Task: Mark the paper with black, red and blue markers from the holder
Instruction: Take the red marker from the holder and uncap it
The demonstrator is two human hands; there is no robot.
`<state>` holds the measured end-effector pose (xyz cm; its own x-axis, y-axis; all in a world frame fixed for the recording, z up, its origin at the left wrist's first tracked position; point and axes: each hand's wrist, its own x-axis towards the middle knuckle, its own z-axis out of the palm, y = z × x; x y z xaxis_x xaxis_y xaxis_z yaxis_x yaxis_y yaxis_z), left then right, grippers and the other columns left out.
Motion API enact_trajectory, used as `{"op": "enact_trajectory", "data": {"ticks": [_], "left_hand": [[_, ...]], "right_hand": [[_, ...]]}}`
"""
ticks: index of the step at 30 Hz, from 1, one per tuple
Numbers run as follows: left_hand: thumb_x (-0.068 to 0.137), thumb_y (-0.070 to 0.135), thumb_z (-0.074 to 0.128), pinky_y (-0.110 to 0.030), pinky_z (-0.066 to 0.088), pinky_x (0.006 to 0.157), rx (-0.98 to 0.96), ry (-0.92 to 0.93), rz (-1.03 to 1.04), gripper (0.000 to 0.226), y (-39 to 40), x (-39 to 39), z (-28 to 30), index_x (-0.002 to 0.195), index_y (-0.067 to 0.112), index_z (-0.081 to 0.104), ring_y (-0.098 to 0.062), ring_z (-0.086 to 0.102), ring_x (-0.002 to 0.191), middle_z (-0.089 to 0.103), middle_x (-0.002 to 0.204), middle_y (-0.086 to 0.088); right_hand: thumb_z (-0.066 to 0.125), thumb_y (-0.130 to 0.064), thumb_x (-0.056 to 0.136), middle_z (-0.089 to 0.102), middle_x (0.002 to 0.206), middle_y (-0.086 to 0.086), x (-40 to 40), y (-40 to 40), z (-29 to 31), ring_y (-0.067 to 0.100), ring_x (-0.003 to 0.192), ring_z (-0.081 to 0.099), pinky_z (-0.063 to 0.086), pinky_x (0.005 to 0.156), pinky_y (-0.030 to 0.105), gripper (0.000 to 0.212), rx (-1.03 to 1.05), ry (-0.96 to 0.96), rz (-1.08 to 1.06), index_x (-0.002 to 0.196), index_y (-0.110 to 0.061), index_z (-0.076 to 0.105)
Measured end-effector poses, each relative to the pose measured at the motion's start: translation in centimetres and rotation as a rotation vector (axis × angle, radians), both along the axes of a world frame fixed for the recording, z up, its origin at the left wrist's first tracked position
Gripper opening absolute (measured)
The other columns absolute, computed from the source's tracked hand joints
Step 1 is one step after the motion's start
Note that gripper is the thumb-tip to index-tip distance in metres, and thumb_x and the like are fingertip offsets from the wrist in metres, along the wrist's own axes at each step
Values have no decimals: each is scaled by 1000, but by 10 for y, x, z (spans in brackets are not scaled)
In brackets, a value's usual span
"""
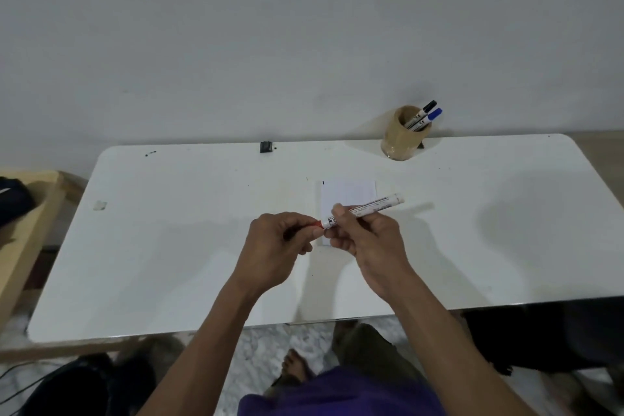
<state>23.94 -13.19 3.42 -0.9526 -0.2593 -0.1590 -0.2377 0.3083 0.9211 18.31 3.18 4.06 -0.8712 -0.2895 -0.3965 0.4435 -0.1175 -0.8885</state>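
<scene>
Gripping red marker [363,209] barrel in right hand [368,240], left hand [277,240] fingers pinched on its cap; risked smearing ink across paper [349,194] if jerked.

Table layout, holder up top right and paper in the middle

The table [169,263] fills the middle of the frame, wall behind it. The holder [403,135] sits at the far edge, right of centre, with two markers [422,116] standing in it, leaning right. The paper [349,194] lies centre frame, nearer than the holder and a bit left of it. Over the paper's near part, the left hand [277,246] and right hand [366,243] share a third marker [366,209], lying crosswise between them, its far end sticking out to the right. A small clip-like thing [266,146] sits on the far edge, left of the holder.
</scene>
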Motion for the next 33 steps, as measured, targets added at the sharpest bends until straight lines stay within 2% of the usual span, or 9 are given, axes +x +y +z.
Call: {"op": "enact_trajectory", "data": {"ticks": [4,8,11,14,19,24,28,30,33], "left_hand": [[89,16,74,-18,52,60,73,-79,8,8,-4,-6,-2,86,10,79,-12,63,54,70,61,-1],[88,18,75,-19,52,60,88,-164,106,11,-18,-19,-8,80,12,78,-11,63,54,74,70,-7],[87,17,75,-20,54,63,-38,-185,197,3,-31,-40,-18,88,13,76,-10,68,56,77,76,-1],[86,20,76,-22,53,65,-198,-182,260,8,-41,-72,-31,88,13,71,-12,70,61,75,74,2],[89,15,70,-27,47,74,-451,-230,242,9,-54,-119,-59,91,6,72,-26,68,81,72,81,-6],[91,10,62,-41,56,79,-560,-341,193,13,-60,-149,-75,97,1,71,-33,67,88,73,95,-15],[92,10,61,-42,55,77,-585,-398,152,14,-60,-151,-85,97,1,70,-33,66,87,71,99,-16],[92,12,63,-36,52,77,-572,-398,148,16,-59,-148,-88,102,2,70,-33,65,92,70,104,-17],[94,22,64,-36,50,82,-546,-388,184,36,-56,-142,-83,127,8,60,-33,64,104,65,117,-14]], "right_hand": [[69,-17,96,76,81,11,-13,0,-7,21,74,72,59,72,28,16,10,11,63,92,-3,74],[67,-13,96,73,76,9,-45,4,-12,20,68,71,59,67,26,12,-59,-26,-31,92,-3,73],[69,-14,96,72,78,11,-70,9,-13,20,69,71,59,68,26,13,-26,9,-33,90,-4,73],[70,-16,96,72,80,13,-88,9,-19,22,71,70,60,68,28,14,11,14,-33,89,-4,74],[71,-17,95,72,76,8,-109,6,-33,22,70,70,60,69,31,16,61,-6,-38,92,-1,73],[72,-17,94,73,72,2,-125,9,-46,23,71,70,58,68,31,13,93,-23,-36,90,-5,73],[73,-18,94,74,75,6,-132,11,-55,25,72,70,57,69,32,13,111,-57,-22,88,-6,74],[74,-18,93,74,77,7,-133,11,-60,25,73,70,58,70,33,13,123,-71,-15,89,-5,74],[76,-15,91,75,78,7,-133,10,-65,22,72,73,59,70,32,11,139,-61,4,92,-4,74]]}}
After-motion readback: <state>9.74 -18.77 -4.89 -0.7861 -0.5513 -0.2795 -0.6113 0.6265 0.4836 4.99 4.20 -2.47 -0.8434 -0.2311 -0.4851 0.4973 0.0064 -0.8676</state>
